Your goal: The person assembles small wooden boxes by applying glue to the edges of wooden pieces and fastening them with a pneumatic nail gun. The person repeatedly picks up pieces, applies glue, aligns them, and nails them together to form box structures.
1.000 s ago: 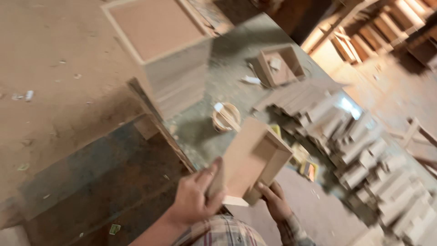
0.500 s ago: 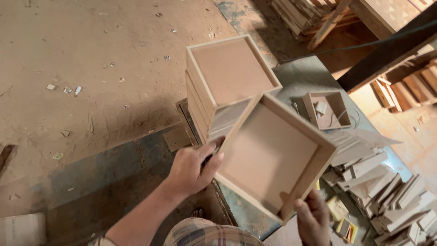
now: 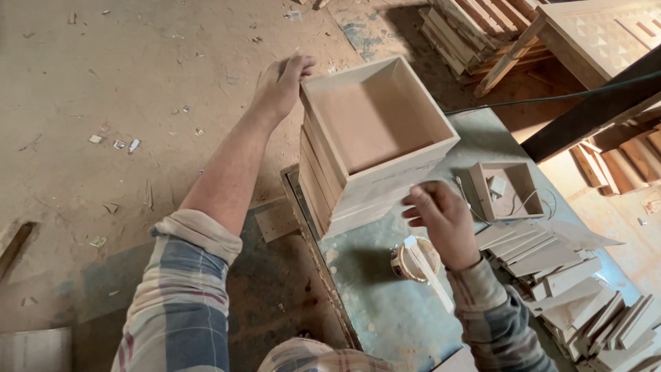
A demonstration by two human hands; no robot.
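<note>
Open wooden box [image 3: 375, 124], held tilted in both hands half a second ago, now sits atop the box stack [image 3: 337, 193] at the table's far-left edge. Left hand [image 3: 281, 86] steadies its far corner, fingers resting flat; right hand [image 3: 441, 219] is off, fingers loosely spread, empty.

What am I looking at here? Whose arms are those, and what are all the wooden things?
The picture comes from a camera worn on a person's head, looking down, so the arms belong to that person. The left hand rests on the far corner of a shallow open wooden box, which sits on top of a stack of similar boxes. The right hand is open beside the stack, holding nothing. Everything stands on a worn blue-green table. Under the right hand is a small round tub with a flat stick in it. Farther right lie a smaller open box and a heap of short wooden slats. Beyond the table is a dusty floor.
</note>
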